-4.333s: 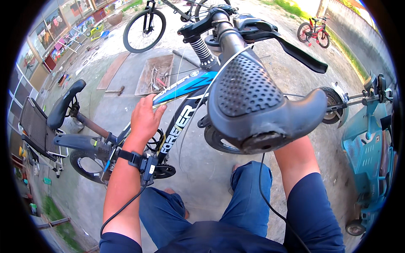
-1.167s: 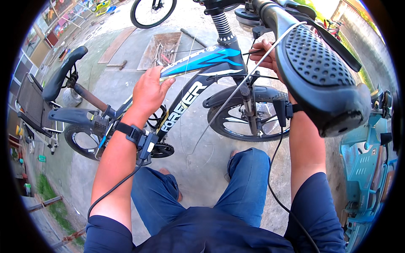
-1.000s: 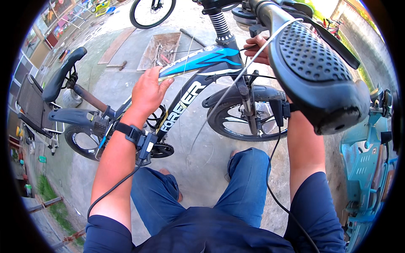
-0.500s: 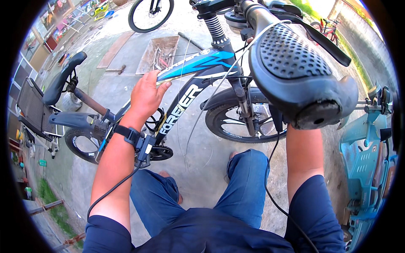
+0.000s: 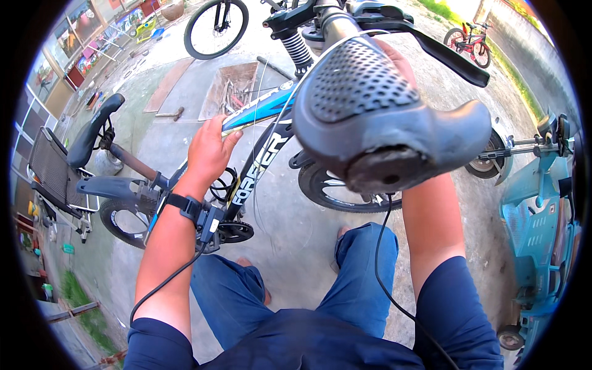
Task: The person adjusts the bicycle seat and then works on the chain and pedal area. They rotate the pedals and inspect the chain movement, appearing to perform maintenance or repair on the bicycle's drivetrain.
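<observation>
Brace left hand [image 5: 209, 151], grasping blue metal tube [image 5: 264, 106], eleven o'clock; cannot tell right hand's [image 5: 398, 60] hold behind dimpled black rubber grip [image 5: 361, 80].

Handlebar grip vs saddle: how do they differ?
The handlebar grip has a dimpled patch; the saddle looks smooth. The handlebar grip looms large up front; the saddle appears smaller, farther off at left. The handlebar grip has a stubby side horn; the saddle has none. Both are dark.
</observation>
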A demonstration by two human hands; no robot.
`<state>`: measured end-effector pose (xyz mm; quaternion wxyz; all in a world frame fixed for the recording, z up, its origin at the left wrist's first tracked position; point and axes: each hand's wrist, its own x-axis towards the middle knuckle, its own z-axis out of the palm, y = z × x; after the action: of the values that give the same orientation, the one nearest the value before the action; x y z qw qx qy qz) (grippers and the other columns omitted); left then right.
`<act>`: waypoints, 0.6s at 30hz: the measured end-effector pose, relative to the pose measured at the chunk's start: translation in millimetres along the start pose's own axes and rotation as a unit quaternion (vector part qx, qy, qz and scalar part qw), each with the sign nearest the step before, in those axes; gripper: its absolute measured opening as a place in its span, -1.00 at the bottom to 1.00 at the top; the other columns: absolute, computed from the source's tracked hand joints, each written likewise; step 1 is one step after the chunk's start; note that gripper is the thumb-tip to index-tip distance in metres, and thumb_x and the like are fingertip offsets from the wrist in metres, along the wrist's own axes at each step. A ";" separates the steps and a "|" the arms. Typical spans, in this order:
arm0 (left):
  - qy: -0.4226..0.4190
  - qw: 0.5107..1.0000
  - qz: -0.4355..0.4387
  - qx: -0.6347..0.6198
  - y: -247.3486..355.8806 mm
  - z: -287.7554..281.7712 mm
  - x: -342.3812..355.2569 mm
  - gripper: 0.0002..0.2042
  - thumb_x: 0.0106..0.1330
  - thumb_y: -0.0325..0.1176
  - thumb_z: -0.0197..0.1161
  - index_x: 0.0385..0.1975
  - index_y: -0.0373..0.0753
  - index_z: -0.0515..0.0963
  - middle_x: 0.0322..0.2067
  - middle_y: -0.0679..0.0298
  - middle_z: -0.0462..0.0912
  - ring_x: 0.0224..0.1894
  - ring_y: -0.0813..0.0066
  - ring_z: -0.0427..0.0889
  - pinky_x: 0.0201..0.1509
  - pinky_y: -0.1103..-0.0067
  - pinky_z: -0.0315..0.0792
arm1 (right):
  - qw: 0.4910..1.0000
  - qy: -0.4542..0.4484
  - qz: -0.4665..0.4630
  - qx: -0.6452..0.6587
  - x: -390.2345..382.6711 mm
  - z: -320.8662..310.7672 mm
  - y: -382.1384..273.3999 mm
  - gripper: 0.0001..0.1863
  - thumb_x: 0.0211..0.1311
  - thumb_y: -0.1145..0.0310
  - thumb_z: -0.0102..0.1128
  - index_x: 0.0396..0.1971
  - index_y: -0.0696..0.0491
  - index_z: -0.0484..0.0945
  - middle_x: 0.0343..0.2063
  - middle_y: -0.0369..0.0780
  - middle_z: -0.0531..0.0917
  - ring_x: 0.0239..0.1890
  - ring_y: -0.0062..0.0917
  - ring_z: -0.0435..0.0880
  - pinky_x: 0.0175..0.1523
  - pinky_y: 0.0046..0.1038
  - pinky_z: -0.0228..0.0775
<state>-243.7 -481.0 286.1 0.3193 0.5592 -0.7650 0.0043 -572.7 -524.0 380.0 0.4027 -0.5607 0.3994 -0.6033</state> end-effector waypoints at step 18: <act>-0.134 0.982 -0.055 -0.118 -18.1 4.6 -4.6 -0.56 0.42 -0.06 0.05 0.16 -0.21 0.38 0.01 0.04 0.53 0.07 0.13 0.49 0.16 0.43 0.30 | 0.978 0.097 0.091 0.161 -124.0 -67.1 52.9 -0.74 0.39 0.26 0.05 -0.21 0.17 0.53 -0.33 -0.16 0.67 -0.30 -0.46 0.71 -0.23 -0.54 0.52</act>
<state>-229.7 -485.5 273.9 0.2772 0.5545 -0.7641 -0.1783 -631.9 -425.0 283.1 0.5004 -0.3889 0.3831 -0.6720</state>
